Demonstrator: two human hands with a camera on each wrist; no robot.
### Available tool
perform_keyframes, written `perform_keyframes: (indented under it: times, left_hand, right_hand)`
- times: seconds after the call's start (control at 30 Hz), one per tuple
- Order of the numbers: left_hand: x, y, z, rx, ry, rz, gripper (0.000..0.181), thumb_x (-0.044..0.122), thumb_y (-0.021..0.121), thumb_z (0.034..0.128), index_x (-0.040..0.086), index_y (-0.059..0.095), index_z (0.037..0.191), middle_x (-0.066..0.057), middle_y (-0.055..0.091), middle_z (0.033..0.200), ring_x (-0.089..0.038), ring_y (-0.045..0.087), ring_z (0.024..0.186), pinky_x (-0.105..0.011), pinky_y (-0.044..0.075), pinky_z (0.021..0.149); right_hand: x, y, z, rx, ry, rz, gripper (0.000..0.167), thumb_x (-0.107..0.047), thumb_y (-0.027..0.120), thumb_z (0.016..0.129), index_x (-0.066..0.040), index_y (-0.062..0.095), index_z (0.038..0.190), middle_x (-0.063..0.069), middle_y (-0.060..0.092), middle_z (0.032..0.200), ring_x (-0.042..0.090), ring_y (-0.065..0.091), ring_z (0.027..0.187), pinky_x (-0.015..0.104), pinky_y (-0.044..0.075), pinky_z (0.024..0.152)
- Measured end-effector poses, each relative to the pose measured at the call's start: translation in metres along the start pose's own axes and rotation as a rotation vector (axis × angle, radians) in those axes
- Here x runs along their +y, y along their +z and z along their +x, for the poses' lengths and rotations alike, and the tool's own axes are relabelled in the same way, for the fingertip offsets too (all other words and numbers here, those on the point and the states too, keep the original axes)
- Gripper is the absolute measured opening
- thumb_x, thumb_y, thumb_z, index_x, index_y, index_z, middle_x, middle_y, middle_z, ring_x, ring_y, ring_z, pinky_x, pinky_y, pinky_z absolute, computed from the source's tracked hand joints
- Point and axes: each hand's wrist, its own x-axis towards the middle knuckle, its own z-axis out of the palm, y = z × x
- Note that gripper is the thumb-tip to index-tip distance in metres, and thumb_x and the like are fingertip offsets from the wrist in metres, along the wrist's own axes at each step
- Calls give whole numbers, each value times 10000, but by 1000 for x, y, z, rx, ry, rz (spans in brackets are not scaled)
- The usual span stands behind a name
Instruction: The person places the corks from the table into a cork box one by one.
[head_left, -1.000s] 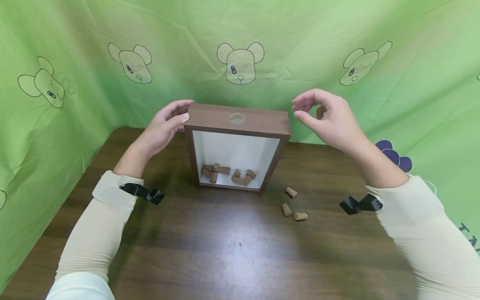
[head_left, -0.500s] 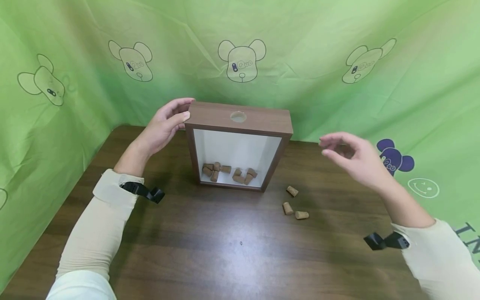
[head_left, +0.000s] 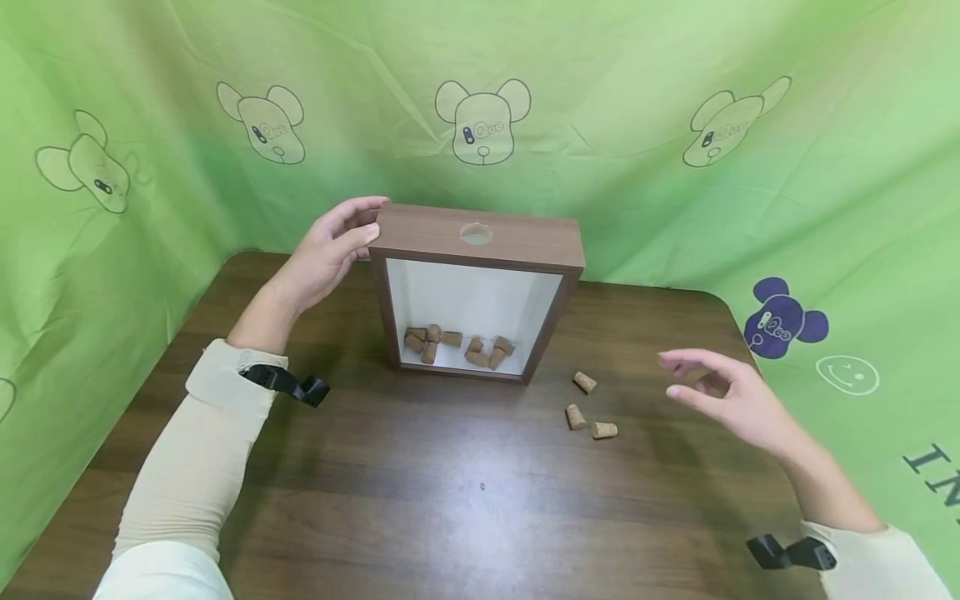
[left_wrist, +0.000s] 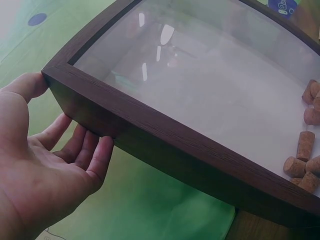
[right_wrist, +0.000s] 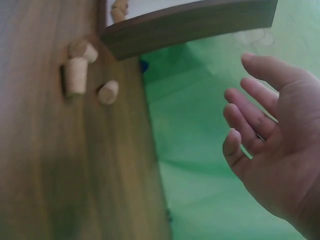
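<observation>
A dark brown wooden shadow box (head_left: pixel 480 287) with a clear front stands upright on the table, a round hole in its top. Several corks (head_left: pixel 429 340) lie inside along its bottom. My left hand (head_left: pixel 322 254) holds the box by its upper left corner; in the left wrist view the thumb and fingertips touch the frame (left_wrist: pixel 125 105). Right of the box, three loose corks (head_left: pixel 584 382) lie on the wood. My right hand (head_left: pixel 723 400) hovers to the right of these corks, fingers loosely bent, and nothing is in it in the right wrist view.
The brown wooden table (head_left: pixel 420 492) has a rounded far right corner. Green cloth (head_left: pixel 600 67) printed with bear heads hangs behind and at both sides, close to the back of the box.
My right hand has come down from beside the top of the box, moving right and toward me. My left hand and the box stay in place, and the loose corks lie as before.
</observation>
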Motion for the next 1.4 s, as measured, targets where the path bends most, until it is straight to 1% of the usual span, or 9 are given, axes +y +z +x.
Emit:
perform_keyframes:
  times: [0.2,0.33,0.5,0.6,0.7,0.8,1.0,1.3,1.4]
  left_hand:
    - [0,0,1,8,-1,8,512,91,510,1031,7,395,1524,-137,392,1508,-171,426,1233,-265,418,914]
    - [1,0,0,6,-2,11,515,85,500,1031,-7,386,1525,-121,408,1480,-166,434,1205,-267,417,913]
    - [2,0,-1,6,-2,14,511,74,484,1034,-16,379,1526,-106,420,1458,-162,442,1190,-262,421,912]
    - [3,1,-1,9,-3,14,510,68,481,1035,-21,376,1526,-116,414,1468,-160,438,1196,-255,421,911]
    - [3,1,-1,10,-4,13,509,62,482,1032,-27,378,1523,-123,407,1476,-159,431,1203,-257,417,914]
    - [2,1,-1,10,-7,9,508,57,482,1031,-30,378,1521,-123,403,1480,-159,426,1211,-265,414,919]
    - [1,0,0,11,-6,5,507,56,477,1033,-25,377,1523,-120,408,1481,-161,433,1209,-267,414,921]
    - [1,0,0,9,-3,0,499,55,482,1033,-27,388,1516,-93,432,1432,-158,445,1179,-276,413,918]
    - [0,0,0,10,-4,-1,499,55,481,1033,-26,388,1516,-83,438,1420,-159,448,1177,-282,412,920]
  right_hand:
    - [23,10,-18,-95,47,-52,434,15,776,855,8,655,1272,-214,664,1144,-4,615,978,177,505,732]
    - [35,18,-27,-110,70,-60,423,-21,784,861,-1,660,1265,-173,679,1142,17,624,979,195,504,722]
    - [45,31,-33,-114,78,-36,404,-26,790,859,15,665,1241,-39,713,1146,58,628,964,215,512,691]
    - [50,38,-35,-112,80,-51,388,-42,798,855,-2,679,1222,59,719,1112,83,625,935,224,498,658]
    - [52,44,-35,-98,89,-74,367,-49,807,847,-21,697,1196,106,720,1065,82,617,899,230,480,632]
    - [52,49,-35,-84,98,-79,348,-45,812,838,-21,706,1169,103,720,1020,59,601,830,235,459,581]
    - [50,61,-33,-88,76,-62,336,-16,819,812,-8,716,1132,98,711,948,55,555,669,244,425,497]
    - [46,76,-25,-123,53,-50,326,-40,825,817,-38,729,1129,32,705,939,65,549,702,252,414,514]
    - [45,82,-22,-136,30,-40,322,-35,825,818,-52,734,1127,3,696,926,80,564,739,240,433,552]
